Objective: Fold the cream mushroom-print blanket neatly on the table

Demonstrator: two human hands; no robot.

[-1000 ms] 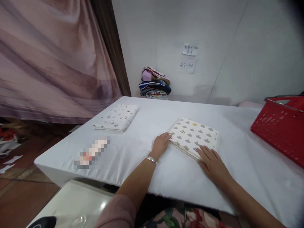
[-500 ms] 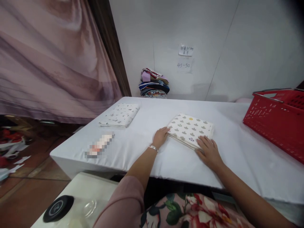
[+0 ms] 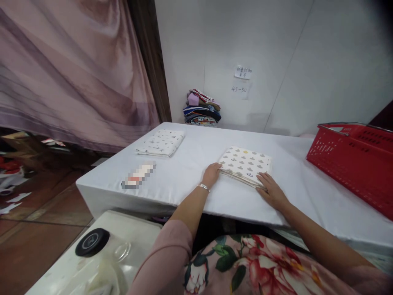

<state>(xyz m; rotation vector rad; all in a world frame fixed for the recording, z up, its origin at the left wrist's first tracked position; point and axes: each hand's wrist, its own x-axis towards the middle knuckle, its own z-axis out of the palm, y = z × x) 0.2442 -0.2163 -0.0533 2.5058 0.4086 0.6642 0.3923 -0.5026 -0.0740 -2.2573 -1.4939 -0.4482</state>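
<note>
A folded white cloth (image 3: 244,164) with grey cloud-like shapes and a few small coloured figures lies on the white-covered table, its layers stacked along the front edge. My left hand (image 3: 211,174), with a silver bracelet at the wrist, is closed at its front left corner. At the front right corner, my right hand (image 3: 272,192) has its fingers over the top and its thumb by the lower edge. Farther left rests another folded white cloth (image 3: 161,142) with small dark prints, touched by neither hand.
A red plastic basket (image 3: 353,164) stands at the table's right. A blurred-out flat object (image 3: 138,175) lies near the left edge. Folded fabrics (image 3: 202,108) are piled by the wall. Below left is a pale container (image 3: 132,229) with a black cap (image 3: 92,241).
The view has shifted slightly, so the table items appear moved. Both hands stay at the front corners of the patterned cloth, which looks otherwise the same.
</note>
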